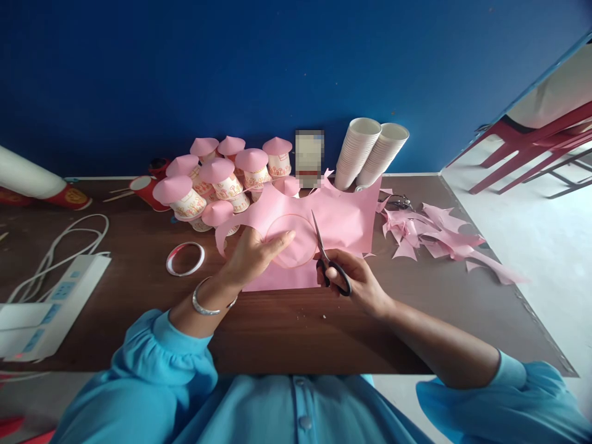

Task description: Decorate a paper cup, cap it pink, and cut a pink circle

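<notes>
A sheet of pink paper point(345, 225) is held up over the table, with a red circle drawn on it and curved cut-outs along its edges. My left hand point(259, 250) grips it at the left, thumb on top beside the circle and the other fingers hidden beneath. Black-handled scissors point(332, 271) are in my right hand point(358, 280), their blades pointing up and away along the circle's right side. The blades look nearly closed. Under the held sheet lies more pink paper point(282, 279) on the table.
Several paper cups with pink cone roofs point(217, 172) stand behind the sheet. Two stacks of white cups point(361, 148) lean by the blue wall. Pink scraps point(444, 237) lie right, a tape roll point(185, 259) and power strip point(67, 308) left, on the brown table point(361, 345).
</notes>
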`<state>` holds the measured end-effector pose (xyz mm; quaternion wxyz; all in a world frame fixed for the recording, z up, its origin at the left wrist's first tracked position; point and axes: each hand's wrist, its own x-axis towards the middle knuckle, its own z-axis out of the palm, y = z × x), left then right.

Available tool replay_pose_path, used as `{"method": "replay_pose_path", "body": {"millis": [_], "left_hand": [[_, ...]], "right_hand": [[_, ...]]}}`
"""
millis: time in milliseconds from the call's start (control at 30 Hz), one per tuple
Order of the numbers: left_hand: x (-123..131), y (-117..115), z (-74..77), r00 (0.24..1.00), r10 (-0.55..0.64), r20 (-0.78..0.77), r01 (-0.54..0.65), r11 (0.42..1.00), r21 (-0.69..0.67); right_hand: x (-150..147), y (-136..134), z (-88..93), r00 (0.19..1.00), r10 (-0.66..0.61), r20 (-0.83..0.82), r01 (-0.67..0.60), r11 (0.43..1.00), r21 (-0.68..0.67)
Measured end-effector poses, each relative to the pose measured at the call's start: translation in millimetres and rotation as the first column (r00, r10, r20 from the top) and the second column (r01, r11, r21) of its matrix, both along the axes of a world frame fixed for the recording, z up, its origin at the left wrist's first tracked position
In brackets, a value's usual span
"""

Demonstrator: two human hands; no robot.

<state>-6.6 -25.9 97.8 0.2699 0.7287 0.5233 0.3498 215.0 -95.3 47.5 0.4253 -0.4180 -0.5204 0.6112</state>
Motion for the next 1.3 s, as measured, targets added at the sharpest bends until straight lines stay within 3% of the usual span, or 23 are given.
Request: {"method": "replay_pose_path", "body": {"millis": [300, 467, 567, 667, 1033, 1300], "left_hand": [[0.5, 2.3, -1.3, 0.998, -0.06, -0.004, 0.06, 0.994, -0.094], [1.8, 0.6, 2.6, 0.998, 0.015, -0.062, -0.024, 0.988, -0.15], [3.5, 0.0, 4.4, 1.0, -0.005, -0.024, 0.001, 0.984, -0.181], [4.3, 0.6, 3.6, 0.998, -0.049, 0.035, 0.055, 0.983, -0.177], [5.8, -1.8, 1.9, 0.996, 0.063, 0.07, -0.049, 0.981, -0.189], [5.3, 2.3, -3.4, 0.993, 0.018, 0.113, -0.001, 0.989, -0.147]], "right_hand": [[1.9, 2.1, -0.4, 1.0, 0.007, 0.009, -0.006, 1.0, -0.016], [2.0, 2.6, 0.4, 1.0, 0.008, 0.006, -0.008, 1.0, -0.024], [2.2, 3.2, -0.6, 1.0, 0.008, 0.016, -0.008, 1.0, -0.019], [2.7, 3.6, -1.7, 1.0, 0.009, 0.017, -0.009, 1.0, -0.012], [2.1, 3.1, -2.5, 0.999, 0.013, 0.034, -0.013, 1.0, -0.013], [3.0, 3.3, -1.1, 0.999, 0.012, 0.032, -0.012, 1.0, 0.012]]}}
